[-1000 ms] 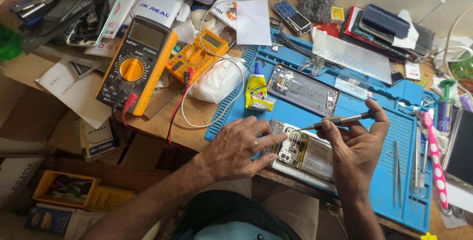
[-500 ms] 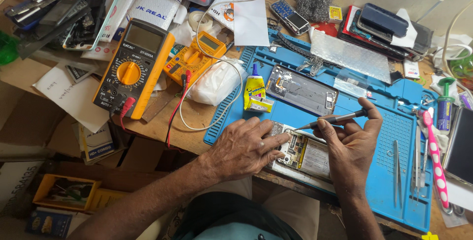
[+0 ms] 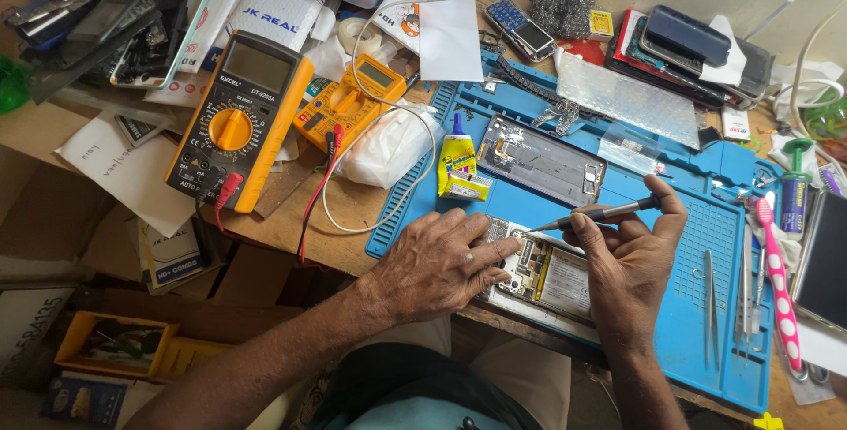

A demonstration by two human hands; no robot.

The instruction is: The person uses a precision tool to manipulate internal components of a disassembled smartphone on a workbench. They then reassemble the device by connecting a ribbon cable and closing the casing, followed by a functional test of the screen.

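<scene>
Yellow multimeter [image 3: 238,121], glue bottle [image 3: 456,158], pink toothbrush [image 3: 778,293], steel wool [image 3: 562,8].

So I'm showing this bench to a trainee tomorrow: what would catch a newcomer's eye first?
Likely the two hands at the centre: the left hand presses down an opened phone on the blue mat, while the right hand holds a screwdriver with its tip on the phone. Next, the big yellow multimeter at upper left, amid clutter.
</scene>
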